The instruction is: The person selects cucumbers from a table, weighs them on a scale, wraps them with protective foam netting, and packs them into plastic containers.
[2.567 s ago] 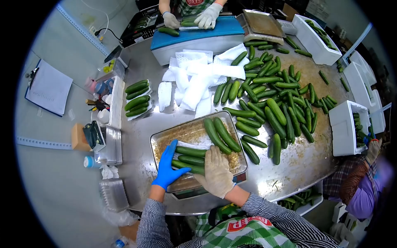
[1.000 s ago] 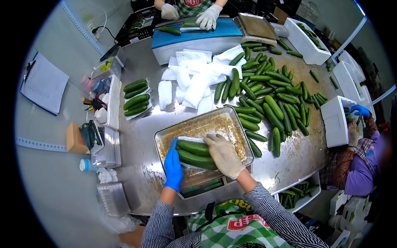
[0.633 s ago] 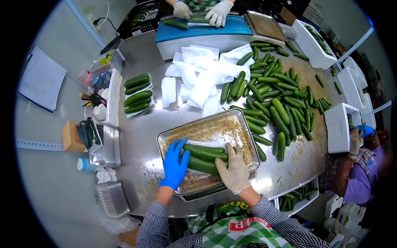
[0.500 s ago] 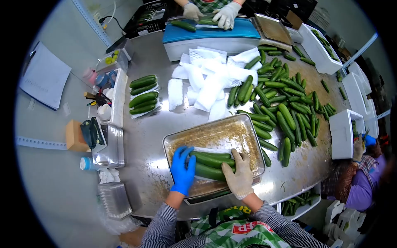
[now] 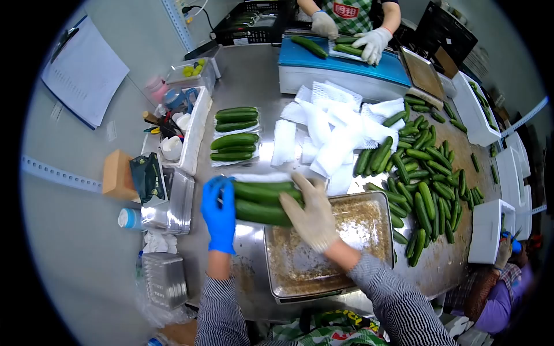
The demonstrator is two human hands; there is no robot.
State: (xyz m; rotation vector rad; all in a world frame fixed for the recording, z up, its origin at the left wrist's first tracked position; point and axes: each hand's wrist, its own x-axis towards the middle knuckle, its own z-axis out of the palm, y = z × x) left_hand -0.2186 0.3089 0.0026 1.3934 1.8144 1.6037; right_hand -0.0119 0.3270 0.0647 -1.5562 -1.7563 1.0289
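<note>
Between my two gloved hands is a bundle of green cucumbers (image 5: 262, 212), held lengthwise with a white foam sheet (image 5: 262, 177) along its far side. My left hand (image 5: 219, 214), in a blue glove, closes round the left ends. The right ends are gripped by my right hand (image 5: 311, 214), in a cream glove. The bundle is up beside the stained metal tray (image 5: 323, 254), left of its upper corner. Beyond it on the table lie paired cucumbers (image 5: 235, 140) on white padding. White foam sheets (image 5: 340, 124) are heaped to their right.
A large pile of loose cucumbers (image 5: 427, 179) covers the right side. At the left stand a white tool box (image 5: 196, 130) and clear plastic trays (image 5: 164, 277). Across the table, a person's gloved hands (image 5: 372, 45) handle cucumbers on a blue-topped machine (image 5: 346, 66). White crates (image 5: 490, 230) line the right.
Both hands have lifted the cucumbers and foam sheet out of the metal tray and carried them left. The camera view has shifted, and the tray now shows bare.
</note>
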